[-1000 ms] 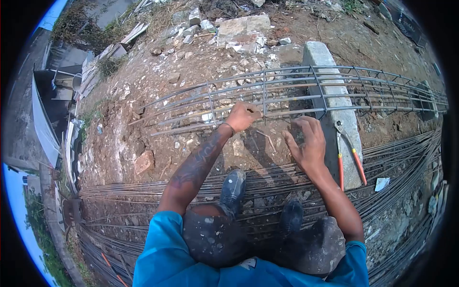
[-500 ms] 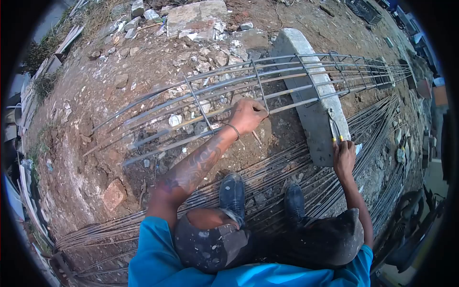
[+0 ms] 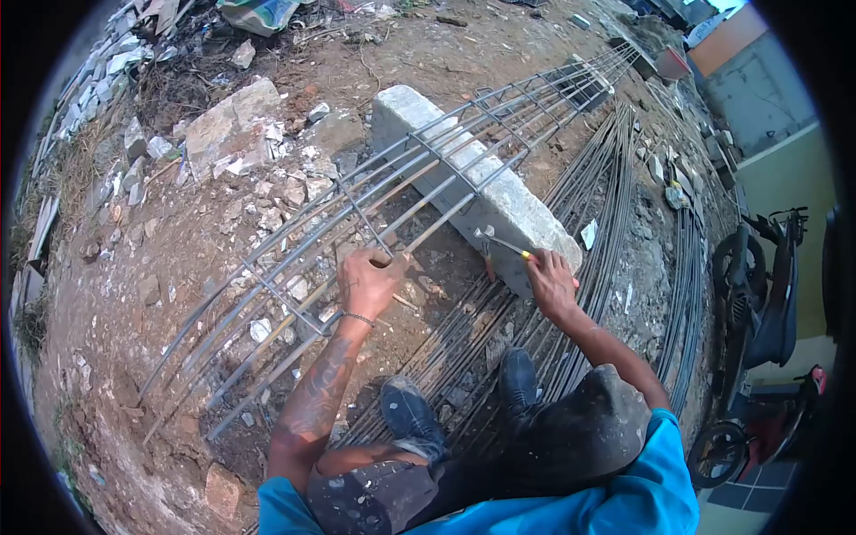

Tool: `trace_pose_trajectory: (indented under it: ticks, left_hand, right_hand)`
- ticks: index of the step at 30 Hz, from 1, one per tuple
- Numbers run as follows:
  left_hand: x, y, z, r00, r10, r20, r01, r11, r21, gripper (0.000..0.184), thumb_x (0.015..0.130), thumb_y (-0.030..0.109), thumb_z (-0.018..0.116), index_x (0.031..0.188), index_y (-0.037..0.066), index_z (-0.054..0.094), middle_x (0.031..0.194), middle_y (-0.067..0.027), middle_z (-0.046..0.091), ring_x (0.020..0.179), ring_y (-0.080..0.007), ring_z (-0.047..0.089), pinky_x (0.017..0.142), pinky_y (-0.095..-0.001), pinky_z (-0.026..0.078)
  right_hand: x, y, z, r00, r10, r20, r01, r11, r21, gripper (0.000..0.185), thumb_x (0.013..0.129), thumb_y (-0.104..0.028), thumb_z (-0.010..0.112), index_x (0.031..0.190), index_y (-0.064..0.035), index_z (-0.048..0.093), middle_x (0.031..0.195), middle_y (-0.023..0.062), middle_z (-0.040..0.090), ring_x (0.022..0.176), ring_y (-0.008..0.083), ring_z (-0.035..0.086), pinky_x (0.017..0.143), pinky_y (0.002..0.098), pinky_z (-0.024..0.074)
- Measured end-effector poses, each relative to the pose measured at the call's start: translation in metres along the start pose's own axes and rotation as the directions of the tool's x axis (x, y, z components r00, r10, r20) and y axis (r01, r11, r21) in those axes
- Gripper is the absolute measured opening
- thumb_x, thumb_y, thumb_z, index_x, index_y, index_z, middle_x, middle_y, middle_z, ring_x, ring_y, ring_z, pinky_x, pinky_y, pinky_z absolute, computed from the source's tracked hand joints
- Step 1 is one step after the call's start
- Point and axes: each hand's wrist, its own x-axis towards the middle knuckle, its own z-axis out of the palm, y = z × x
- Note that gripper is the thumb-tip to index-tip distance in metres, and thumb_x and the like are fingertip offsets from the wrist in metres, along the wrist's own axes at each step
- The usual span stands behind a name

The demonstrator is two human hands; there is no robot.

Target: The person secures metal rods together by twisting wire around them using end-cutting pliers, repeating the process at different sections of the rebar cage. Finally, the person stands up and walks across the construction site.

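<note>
My left hand (image 3: 370, 283) is closed at a crossing of the near bar and a square stirrup on the steel rebar cage (image 3: 434, 193). Its thumb and fingers are pinched together, and what lies between them is hidden. My right hand (image 3: 553, 283) grips a pair of pincers (image 3: 506, 245) by the handles, which show yellow near the fingers. The jaws point left towards the cage, apart from it and just in front of the concrete block.
A long concrete block (image 3: 513, 196) props up the cage. Loose rebar (image 3: 588, 183) lies in bundles over the ground beneath and beside my boots (image 3: 412, 410). Rubble (image 3: 294, 192) covers the dirt at left. A motorbike (image 3: 758, 285) stands at right.
My view has turned to the right, bringing motorbikes into sight. The pincers in my right hand have swung from pointing forward to pointing left. My left hand remains at the stirrup crossing.
</note>
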Motion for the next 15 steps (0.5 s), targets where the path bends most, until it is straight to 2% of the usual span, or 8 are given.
trace_pose_trajectory:
  ticks: [2,3,6,8,10,12,14,15]
  left_hand:
    - [-0.001,-0.002,0.001,0.995,0.061,-0.074,-0.06,0.998,0.012,0.027,0.068,0.028,0.076,0.07,0.002,0.07,0.066,-0.0146,0.065,0.063,-0.0295,0.064,0.064,-0.0374,0.05]
    - [-0.003,0.001,-0.001,0.999,-0.027,-0.018,0.027,0.999,-0.024,0.026,0.069,0.027,0.074,0.071,0.001,0.07,0.069,-0.0149,0.067,0.065,-0.0278,0.065,0.065,-0.0361,0.05]
    - [0.003,-0.013,-0.001,1.0,0.025,0.002,-0.024,0.998,-0.062,0.024,0.071,0.025,0.072,0.075,0.001,0.071,0.071,-0.0141,0.068,0.066,-0.0253,0.066,0.066,-0.0343,0.05]
    - [0.001,-0.007,-0.006,0.998,-0.024,0.05,0.027,0.997,-0.066,0.025,0.072,0.024,0.07,0.078,0.0,0.072,0.073,-0.0138,0.068,0.067,-0.0216,0.065,0.065,-0.0314,0.05]
    - [-0.003,-0.012,-0.006,0.994,-0.065,0.087,0.076,0.99,-0.121,0.022,0.072,0.021,0.07,0.078,0.0,0.072,0.073,-0.0118,0.068,0.065,-0.0185,0.064,0.063,-0.0297,0.049]
    - [0.002,-0.011,-0.007,0.995,-0.081,0.058,0.088,0.985,-0.15,0.02,0.072,0.019,0.071,0.078,0.0,0.072,0.073,-0.0104,0.068,0.065,-0.0169,0.062,0.062,-0.0289,0.049]
    - [0.002,-0.009,-0.012,0.979,-0.123,0.16,0.15,0.973,-0.173,0.02,0.074,0.015,0.074,0.084,-0.002,0.072,0.082,-0.0092,0.07,0.073,-0.0136,0.061,0.066,-0.0261,0.047]
    - [0.004,-0.009,-0.013,0.981,-0.139,0.135,0.16,0.974,-0.162,0.02,0.074,0.015,0.074,0.084,-0.002,0.072,0.082,-0.0092,0.07,0.073,-0.0136,0.061,0.066,-0.0261,0.047]
  right_hand:
    - [-0.017,-0.022,0.005,0.999,-0.039,0.02,0.035,0.985,0.171,0.021,0.081,-0.011,0.054,0.1,-0.0034,0.055,0.106,0.0158,0.049,0.096,0.0297,0.051,0.082,0.0408,0.0428]
    - [-0.026,-0.034,0.011,0.988,-0.041,0.148,0.002,0.967,0.257,0.018,0.085,-0.011,0.052,0.101,-0.0027,0.054,0.105,0.0167,0.049,0.094,0.0308,0.053,0.079,0.0416,0.0458]
    - [-0.037,-0.056,0.039,0.969,-0.118,0.216,-0.006,0.865,0.502,0.017,0.088,-0.01,0.049,0.104,-0.0028,0.048,0.1,0.0172,0.048,0.091,0.034,0.056,0.075,0.0453,0.0494]
    - [-0.033,-0.065,0.06,0.937,-0.142,0.319,-0.053,0.846,0.531,0.019,0.089,-0.011,0.049,0.106,-0.0038,0.044,0.099,0.0185,0.048,0.088,0.0386,0.056,0.071,0.0477,0.0489]
    - [-0.024,-0.075,0.076,0.953,-0.1,0.286,-0.103,0.782,0.615,0.023,0.088,-0.013,0.053,0.106,-0.0032,0.042,0.1,0.0203,0.049,0.087,0.042,0.056,0.071,0.0488,0.0481]
    - [-0.011,-0.081,0.099,0.934,0.029,0.357,-0.294,0.632,0.717,0.029,0.086,-0.015,0.057,0.107,-0.0021,0.042,0.101,0.0219,0.051,0.085,0.0436,0.055,0.071,0.0487,0.048]
    - [0.002,-0.088,0.116,0.958,-0.002,0.285,-0.225,0.609,0.761,0.035,0.084,-0.015,0.059,0.112,-0.0029,0.043,0.103,0.0221,0.053,0.091,0.042,0.056,0.077,0.0473,0.047]
    - [0.006,-0.088,0.123,0.979,-0.044,0.199,-0.111,0.703,0.703,0.039,0.082,-0.015,0.06,0.116,-0.0031,0.043,0.106,0.0219,0.053,0.096,0.0412,0.055,0.081,0.0484,0.0451]
